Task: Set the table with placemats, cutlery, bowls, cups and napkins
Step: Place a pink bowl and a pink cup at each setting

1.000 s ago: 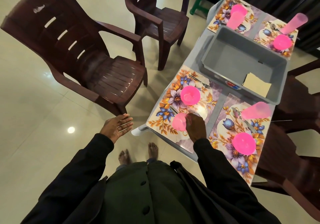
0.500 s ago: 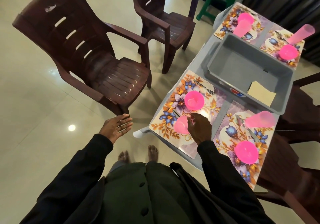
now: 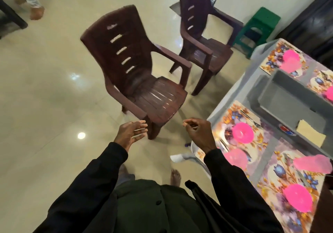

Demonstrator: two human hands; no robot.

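Head view: the left hand is spread flat and empty, fingers toward 2 o'clock. The right hand is loosely curled and empty, just beside the table corner. On the near placemat the fork lies along 10–4 o'clock, tines toward 4. The cup by the right sleeve is too blurred to tell its lean. The tub, holding a napkin, is cut off at 3 o'clock.

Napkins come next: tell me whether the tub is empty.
Not empty. A beige napkin lies in the tub at its near corner; the rest of its floor in view is bare.
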